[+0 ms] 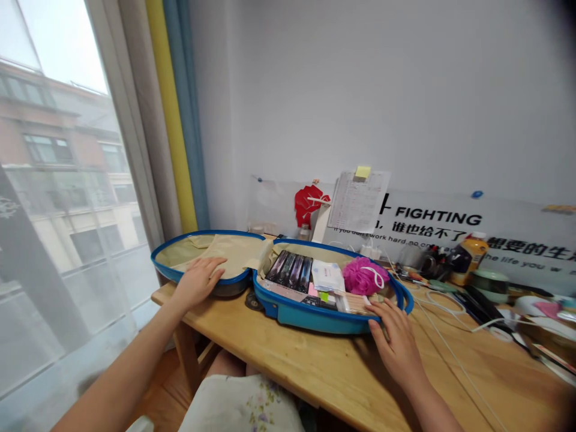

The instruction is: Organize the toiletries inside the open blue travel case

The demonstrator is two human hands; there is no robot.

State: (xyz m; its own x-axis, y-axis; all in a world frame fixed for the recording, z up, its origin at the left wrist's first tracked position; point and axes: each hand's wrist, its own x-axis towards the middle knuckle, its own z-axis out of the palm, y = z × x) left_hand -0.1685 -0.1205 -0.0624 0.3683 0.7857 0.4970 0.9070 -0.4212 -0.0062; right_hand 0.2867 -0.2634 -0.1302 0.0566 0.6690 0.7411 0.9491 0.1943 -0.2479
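A blue hard-shell case (315,318) lies opened flat on the wooden table, its beige-lined lid (238,249) folded out to the left. My left hand (200,279) rests over the lid's near rim, fingers stretched out and holding nothing. At the right end of the filled half, my right hand (396,336) lies on the near rim with its fingers apart. Close to those fingertips is a bundle of thin wooden sticks (355,303). Also inside are a magenta bath puff (362,276), a white packet (327,276) and several dark, shiny packs (290,270) in a row.
Cables (443,300), a yellow bottle (470,255), a greenish jar (490,285) and other clutter cover the table's right side. A white stand (321,222) and a pinned paper sheet (359,201) are behind the case. Curtains (180,120) and a window are on the left.
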